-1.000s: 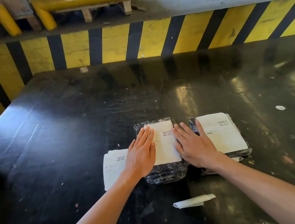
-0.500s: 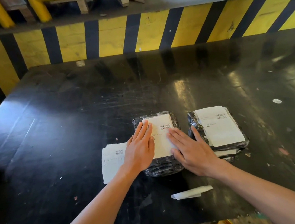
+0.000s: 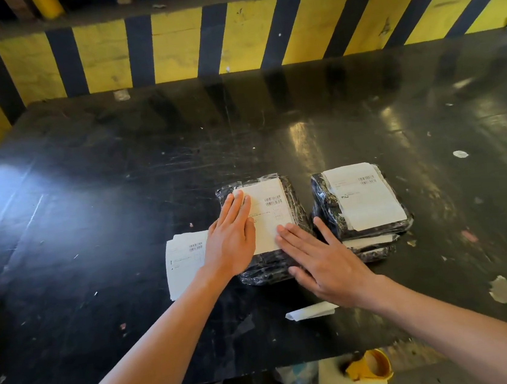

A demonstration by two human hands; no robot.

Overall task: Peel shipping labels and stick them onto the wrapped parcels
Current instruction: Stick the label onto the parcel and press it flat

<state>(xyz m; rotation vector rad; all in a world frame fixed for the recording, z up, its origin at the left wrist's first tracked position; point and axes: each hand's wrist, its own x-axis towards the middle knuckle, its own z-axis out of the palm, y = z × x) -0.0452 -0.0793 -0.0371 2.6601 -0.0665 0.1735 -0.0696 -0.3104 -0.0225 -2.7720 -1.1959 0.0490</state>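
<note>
A black wrapped parcel (image 3: 297, 210) lies mid-table with a white shipping label (image 3: 272, 211) on its top. My left hand (image 3: 231, 240) lies flat on the label's left side, fingers straight. My right hand (image 3: 323, 258) presses flat on the label's near right corner and the parcel's near edge. To the right stands a small stack of wrapped parcels (image 3: 326, 208), the top one bearing its own label (image 3: 363, 195). A pile of loose label sheets (image 3: 184, 262) lies on the table to the left, partly under my left wrist.
A crumpled strip of backing paper (image 3: 311, 311) lies near the table's front edge. The black table (image 3: 119, 191) is backed by a yellow-and-black striped barrier (image 3: 228, 33). A yellow tape roll (image 3: 373, 364) sits on the floor below the front edge.
My right hand has slid down the label toward me, from its upper right part to its near corner. My left hand stays pressed on the label's left side.
</note>
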